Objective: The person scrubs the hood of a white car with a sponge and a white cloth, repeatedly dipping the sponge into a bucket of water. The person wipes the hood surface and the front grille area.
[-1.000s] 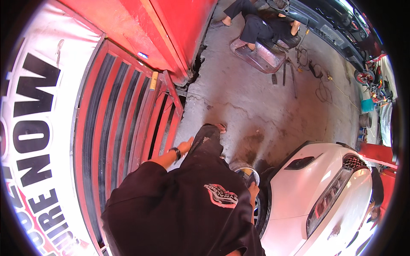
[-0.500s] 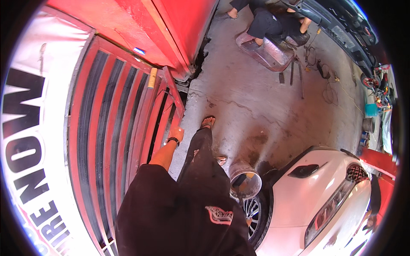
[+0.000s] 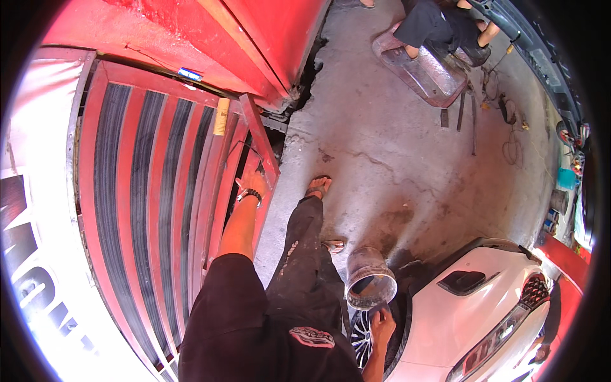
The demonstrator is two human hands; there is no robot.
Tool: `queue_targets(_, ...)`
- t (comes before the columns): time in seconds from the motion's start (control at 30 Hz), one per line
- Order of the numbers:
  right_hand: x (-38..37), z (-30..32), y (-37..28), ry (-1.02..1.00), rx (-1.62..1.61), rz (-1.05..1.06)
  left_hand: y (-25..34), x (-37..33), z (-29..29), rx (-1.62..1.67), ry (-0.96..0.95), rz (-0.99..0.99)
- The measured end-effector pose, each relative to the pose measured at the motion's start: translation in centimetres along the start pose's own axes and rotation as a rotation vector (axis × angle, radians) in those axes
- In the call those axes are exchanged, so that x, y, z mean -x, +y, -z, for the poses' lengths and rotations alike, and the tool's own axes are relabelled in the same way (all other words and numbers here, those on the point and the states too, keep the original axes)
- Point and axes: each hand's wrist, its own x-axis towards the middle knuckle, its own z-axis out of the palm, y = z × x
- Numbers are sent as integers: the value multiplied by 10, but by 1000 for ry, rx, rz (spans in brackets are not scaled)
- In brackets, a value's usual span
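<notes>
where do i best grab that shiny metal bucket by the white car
Probably by the rim of the metal bucket, coming from above on the side nearest the right hand. Its open mouth tilts up toward the camera and the rim is exposed there, so fingers could hook over the edge. No handle is visible.

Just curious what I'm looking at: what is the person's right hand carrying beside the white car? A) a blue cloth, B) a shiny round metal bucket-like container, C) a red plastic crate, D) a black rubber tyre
B: the right hand grips the rim of a shiny round metal container, held open-mouthed next to the white car.
</notes>
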Motion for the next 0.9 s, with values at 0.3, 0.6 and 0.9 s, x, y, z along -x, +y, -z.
queue_targets(0.3, -107, 42, -134, -73, 286, 377, 4, 73, 90, 508, 274, -443)
queue_targets(0.6, -62, 101, -181, 252, 127, 630, 154, 315, 231, 530, 68, -1362)
queue_targets(0.9, 28, 174, -100, 629, -66, 336, 276, 477, 317, 564, 308, -2000)
